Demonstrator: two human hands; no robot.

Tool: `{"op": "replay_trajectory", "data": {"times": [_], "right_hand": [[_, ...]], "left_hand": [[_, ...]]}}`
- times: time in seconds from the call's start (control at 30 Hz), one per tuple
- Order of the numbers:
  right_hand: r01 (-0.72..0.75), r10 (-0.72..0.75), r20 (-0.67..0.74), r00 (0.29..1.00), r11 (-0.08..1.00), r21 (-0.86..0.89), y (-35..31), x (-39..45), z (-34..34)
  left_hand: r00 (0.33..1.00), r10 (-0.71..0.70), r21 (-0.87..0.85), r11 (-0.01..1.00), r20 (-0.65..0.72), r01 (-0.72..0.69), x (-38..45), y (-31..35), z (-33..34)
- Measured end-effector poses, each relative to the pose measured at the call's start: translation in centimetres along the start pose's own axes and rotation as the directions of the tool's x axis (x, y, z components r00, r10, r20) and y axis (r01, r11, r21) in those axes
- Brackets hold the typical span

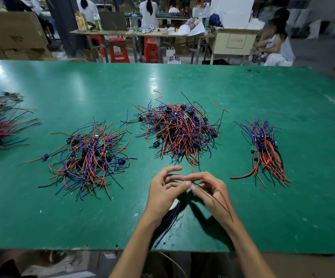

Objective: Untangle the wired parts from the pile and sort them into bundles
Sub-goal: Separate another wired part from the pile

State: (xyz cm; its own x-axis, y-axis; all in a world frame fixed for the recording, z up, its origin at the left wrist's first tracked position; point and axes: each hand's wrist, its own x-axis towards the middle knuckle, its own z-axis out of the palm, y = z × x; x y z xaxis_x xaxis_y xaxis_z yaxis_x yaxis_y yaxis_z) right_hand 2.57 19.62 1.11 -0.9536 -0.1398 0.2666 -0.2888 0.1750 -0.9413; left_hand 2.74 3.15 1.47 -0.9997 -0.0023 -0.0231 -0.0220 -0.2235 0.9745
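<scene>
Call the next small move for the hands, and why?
Probably carry the held part right and lay it on the aligned bundle. Both hands, left and right, pinch one wired part just above the green table; its red and blue leads hang free of the tangled pile, so it looks already separated.

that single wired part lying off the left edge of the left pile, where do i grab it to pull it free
Pinch the stray wired part at its small dark body, coming from the left, the open table side. The body lies clear of the left pile, while its red wire runs right into the tangle, so a grip there avoids neighbouring wires. Both hands hold another part now.
</scene>
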Motion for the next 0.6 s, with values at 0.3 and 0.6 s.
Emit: {"op": "replay_trajectory", "data": {"times": [0.3,0.6], "right_hand": [[-0.126,0.137,-0.127,0.982,0.988,0.088,1.1,0.3,0.5],[-0.08,0.124,-0.194,0.973,0.972,0.219,1.0,0.5,0.5]], "left_hand": [[0.998,0.012,0.058,0.998,0.061,-0.016,-0.3,0.0,-0.3],[0.993,-0.047,0.09,0.995,0.106,0.037,-0.1,0.3,0.2]]}}
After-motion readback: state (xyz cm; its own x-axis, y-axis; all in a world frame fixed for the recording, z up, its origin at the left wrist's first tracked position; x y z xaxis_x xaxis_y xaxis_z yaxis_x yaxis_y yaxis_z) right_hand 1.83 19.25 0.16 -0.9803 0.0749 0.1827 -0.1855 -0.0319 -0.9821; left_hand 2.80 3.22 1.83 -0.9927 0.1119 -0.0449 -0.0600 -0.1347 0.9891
